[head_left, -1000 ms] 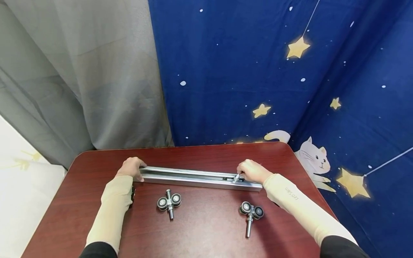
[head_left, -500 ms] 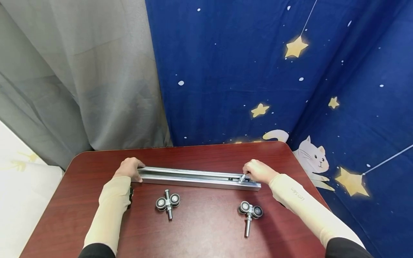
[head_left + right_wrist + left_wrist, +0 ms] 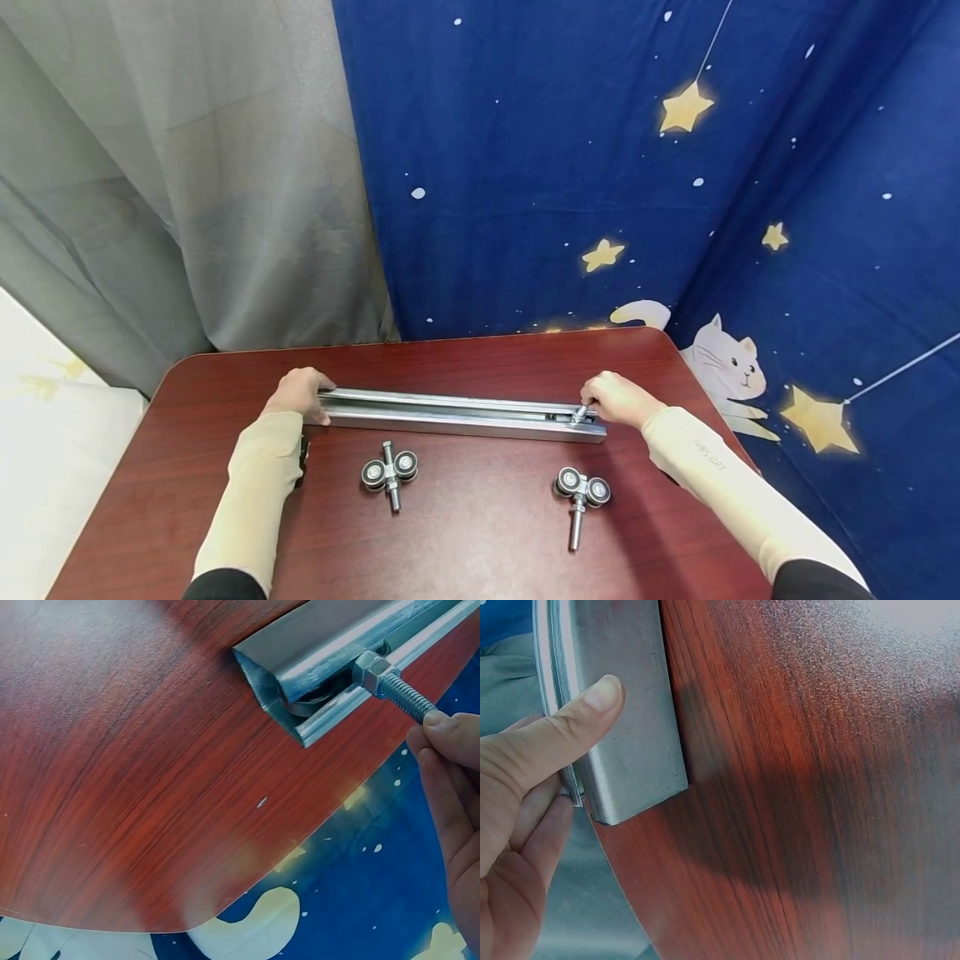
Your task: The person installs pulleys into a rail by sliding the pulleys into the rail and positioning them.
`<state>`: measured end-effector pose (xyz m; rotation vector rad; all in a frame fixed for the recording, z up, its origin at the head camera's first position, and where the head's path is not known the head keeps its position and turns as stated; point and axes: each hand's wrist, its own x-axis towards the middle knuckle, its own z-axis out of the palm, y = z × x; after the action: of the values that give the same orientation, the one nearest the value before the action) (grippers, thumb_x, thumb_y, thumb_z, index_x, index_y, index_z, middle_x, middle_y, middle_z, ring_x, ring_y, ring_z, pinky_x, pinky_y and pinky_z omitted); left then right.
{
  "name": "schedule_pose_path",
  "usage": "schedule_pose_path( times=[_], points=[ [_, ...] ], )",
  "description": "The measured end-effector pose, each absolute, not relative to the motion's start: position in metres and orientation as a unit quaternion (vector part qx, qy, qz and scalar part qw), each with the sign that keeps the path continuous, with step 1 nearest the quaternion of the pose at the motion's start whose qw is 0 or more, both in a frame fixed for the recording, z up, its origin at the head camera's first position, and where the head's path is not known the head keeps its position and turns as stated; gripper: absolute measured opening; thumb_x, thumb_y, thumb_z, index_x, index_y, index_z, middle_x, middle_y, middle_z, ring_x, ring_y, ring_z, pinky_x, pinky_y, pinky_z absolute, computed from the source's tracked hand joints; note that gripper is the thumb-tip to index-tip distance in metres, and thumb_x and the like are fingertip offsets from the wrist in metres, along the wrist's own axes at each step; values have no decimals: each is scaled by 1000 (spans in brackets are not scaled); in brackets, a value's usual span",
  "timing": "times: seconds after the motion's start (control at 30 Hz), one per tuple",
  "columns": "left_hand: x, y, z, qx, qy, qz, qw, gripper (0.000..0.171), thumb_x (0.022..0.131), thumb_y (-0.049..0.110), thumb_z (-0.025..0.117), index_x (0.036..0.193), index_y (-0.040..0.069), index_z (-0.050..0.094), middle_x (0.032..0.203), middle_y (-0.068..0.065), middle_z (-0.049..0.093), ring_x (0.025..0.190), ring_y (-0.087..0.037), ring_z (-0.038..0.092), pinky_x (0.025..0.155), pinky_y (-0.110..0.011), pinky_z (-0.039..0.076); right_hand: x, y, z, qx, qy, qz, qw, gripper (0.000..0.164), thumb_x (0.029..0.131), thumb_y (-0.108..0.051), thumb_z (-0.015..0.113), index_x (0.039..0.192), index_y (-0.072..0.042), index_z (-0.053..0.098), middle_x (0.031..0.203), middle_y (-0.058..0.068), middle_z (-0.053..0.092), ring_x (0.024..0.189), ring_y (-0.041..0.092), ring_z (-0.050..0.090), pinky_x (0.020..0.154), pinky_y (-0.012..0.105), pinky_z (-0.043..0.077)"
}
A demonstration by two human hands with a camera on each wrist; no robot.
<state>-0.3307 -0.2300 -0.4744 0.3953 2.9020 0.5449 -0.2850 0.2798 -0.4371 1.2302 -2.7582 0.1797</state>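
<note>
A slotted metal track lies across the table, its slot facing up. My left hand grips the track's left end; in the left wrist view the thumb presses on the side wall and the fingers are behind. Near the track's right end, a roller trolley sits inside the channel, its threaded bolt and nut sticking out of the slot. My right hand pinches the tip of that bolt between thumb and fingers. Part of a wheel shows at the track's open end; the rest is hidden inside.
Two more roller trolleys lie on the table in front of the track: one trolley on the left, another trolley on the right. The reddish-brown table ends at a grey curtain and a blue star-patterned curtain.
My right hand has slid the trolley rightward along the track, toward its right end. The left hand keeps its grip on the left end, and the two loose trolleys stay put.
</note>
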Motion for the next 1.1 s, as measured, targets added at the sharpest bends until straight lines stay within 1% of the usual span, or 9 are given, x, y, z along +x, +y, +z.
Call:
schedule_pose_path(
  times=[0.17, 0.3, 0.57, 0.73, 0.87, 0.93, 1.0, 1.1],
  points=[
    [-331, -229, -475, 131, 971, 185, 81, 57, 49, 8, 87, 101, -3, 67, 104, -24, 63, 100, -45, 53, 82, -52, 44, -283, 286, -438, 403, -911, 63, 63, 24, 59, 14, 60, 55, -9, 55, 54, -9, 46, 50, 4, 37, 48, 19, 36],
    [-330, -229, -475, 126, 970, 191, 85, 55, 51, 7, 86, 102, -3, 67, 106, -24, 62, 101, -44, 53, 83, -53, 44, -284, 288, -439, 408, -908, 65, 65, 24, 59, 14, 60, 54, -9, 54, 54, -8, 47, 50, 4, 38, 48, 19, 37],
    [-329, -229, -475, 132, 970, 184, 85, 57, 50, 9, 87, 101, -3, 67, 104, -24, 63, 99, -46, 52, 82, -53, 43, -284, 288, -438, 404, -910, 65, 61, 24, 60, 14, 60, 54, -9, 54, 54, -8, 46, 51, 4, 37, 49, 19, 36],
    [-330, -229, -476, 130, 970, 187, 84, 57, 50, 8, 87, 102, -4, 66, 105, -24, 62, 100, -45, 52, 82, -53, 44, -283, 287, -434, 402, -912, 59, 53, 23, 61, 13, 63, 57, -8, 57, 56, -7, 52, 52, 5, 44, 50, 20, 41],
    [-329, -229, -476, 125, 970, 189, 86, 57, 50, 7, 86, 102, -4, 66, 106, -25, 62, 101, -46, 52, 82, -53, 44, -283, 287, -433, 391, -917, 67, 32, 20, 63, 12, 64, 62, -8, 61, 60, -4, 58, 55, 7, 50, 52, 22, 44],
    [-329, -229, -475, 124, 970, 189, 88, 57, 50, 7, 86, 102, -4, 66, 105, -25, 62, 101, -46, 51, 82, -53, 44, -283, 288, -432, 362, -927, 95, 0, 19, 64, 12, 64, 69, -6, 65, 66, -1, 63, 59, 9, 56, 56, 23, 47],
    [-329, -229, -475, 123, 970, 190, 91, 57, 50, 8, 86, 102, -4, 66, 106, -25, 62, 101, -46, 51, 82, -53, 44, -283, 291, -431, 332, -933, 133, -29, 21, 64, 12, 63, 79, -4, 67, 72, 2, 65, 64, 11, 60, 59, 24, 50],
    [-330, -229, -475, 119, 969, 194, 92, 57, 50, 8, 86, 103, -3, 66, 106, -24, 62, 101, -45, 52, 82, -52, 45, -285, 298, -432, 286, -938, 182, -71, 31, 66, 10, 64, 96, 3, 65, 83, 9, 68, 74, 18, 65, 65, 28, 53]
  ],
)
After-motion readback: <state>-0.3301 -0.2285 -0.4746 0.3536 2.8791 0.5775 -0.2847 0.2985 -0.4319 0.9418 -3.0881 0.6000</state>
